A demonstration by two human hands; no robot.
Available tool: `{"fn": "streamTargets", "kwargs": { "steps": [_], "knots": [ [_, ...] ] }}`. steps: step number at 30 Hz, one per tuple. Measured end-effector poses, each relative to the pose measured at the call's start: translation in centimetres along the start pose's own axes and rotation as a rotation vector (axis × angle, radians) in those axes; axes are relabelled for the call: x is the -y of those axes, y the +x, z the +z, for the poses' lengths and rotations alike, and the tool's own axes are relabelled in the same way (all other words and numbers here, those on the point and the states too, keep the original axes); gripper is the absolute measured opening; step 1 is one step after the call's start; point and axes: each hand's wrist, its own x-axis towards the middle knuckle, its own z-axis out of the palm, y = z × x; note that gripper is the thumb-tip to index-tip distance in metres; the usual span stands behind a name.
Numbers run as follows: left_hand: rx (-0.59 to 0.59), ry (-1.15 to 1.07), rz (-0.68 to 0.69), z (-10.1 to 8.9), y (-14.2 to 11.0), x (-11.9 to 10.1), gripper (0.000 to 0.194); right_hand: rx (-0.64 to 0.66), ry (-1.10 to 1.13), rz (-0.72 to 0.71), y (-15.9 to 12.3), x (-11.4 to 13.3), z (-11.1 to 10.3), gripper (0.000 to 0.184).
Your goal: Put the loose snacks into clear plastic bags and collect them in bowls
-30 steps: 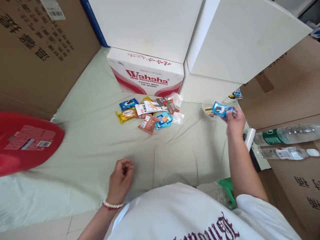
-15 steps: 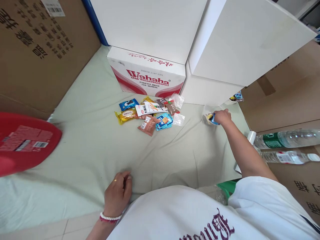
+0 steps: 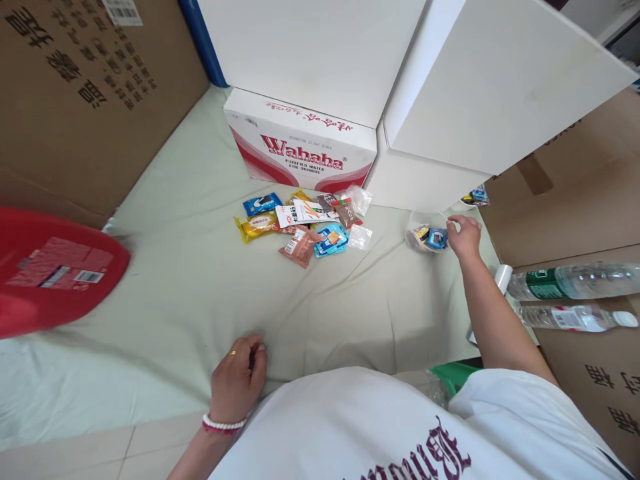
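Note:
A clear plastic bowl (image 3: 418, 245) with small snack packets in it, one of them a blue packet (image 3: 438, 238), stands on the cloth at the right. My right hand (image 3: 465, 237) is at the bowl's right rim, its fingers closed in a pinch there. Close to my body, my left hand (image 3: 237, 377) lies on the cloth with its fingers curled in and nothing visible in them. A pile of wrapped snacks lies in the middle, among them a yellow packet (image 3: 256, 227), a white packet (image 3: 304, 212), a brown packet (image 3: 301, 247) and light-blue packets (image 3: 331, 239).
Behind the snacks stands a Wahaba-style white and red water carton (image 3: 305, 150) against white panels (image 3: 310, 53). A red container (image 3: 60, 273) and a cardboard box (image 3: 100, 133) are at the left. Plastic bottles (image 3: 595, 281) lie at the right, near a white roll (image 3: 503, 277).
My right hand has moved from over the bowl's contents to its right rim, and the blue packet in the bowl now shows. My left hand stays on the cloth. The view has shifted slightly.

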Motion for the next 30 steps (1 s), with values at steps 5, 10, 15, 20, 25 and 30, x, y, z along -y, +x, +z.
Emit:
{"fn": "streamTargets", "kwargs": {
  "steps": [5,10,15,20,25,30],
  "knots": [
    [-0.001,0.007,0.041,-0.1,0.2,-0.1,0.016,0.178,-0.101,0.008,-1.7,0.1,-0.9,0.034],
    [0.026,-0.014,-0.026,-0.2,0.2,-0.3,0.018,0.186,-0.123,0.046,-2.9,1.7,-1.0,0.037],
    [-0.053,-0.117,-0.237,-0.2,-0.5,-0.1,0.023,-0.026,0.044,-0.055,-3.1,6.0,-2.2,0.04],
    [-0.086,-0.173,-0.215,0.1,-0.8,0.3,0.021,0.239,0.326,-0.267,-3.4,13.1,-0.8,0.032],
    [-0.065,-0.182,-0.077,-0.1,-0.4,0.2,0.024,0.527,0.444,-0.297,-4.2,18.7,2.1,0.026],
    [-0.074,-0.257,-0.126,-0.5,-0.5,0.1,0.025,0.506,0.58,-0.173,-6.7,19.2,2.5,0.015]
  ]
}}
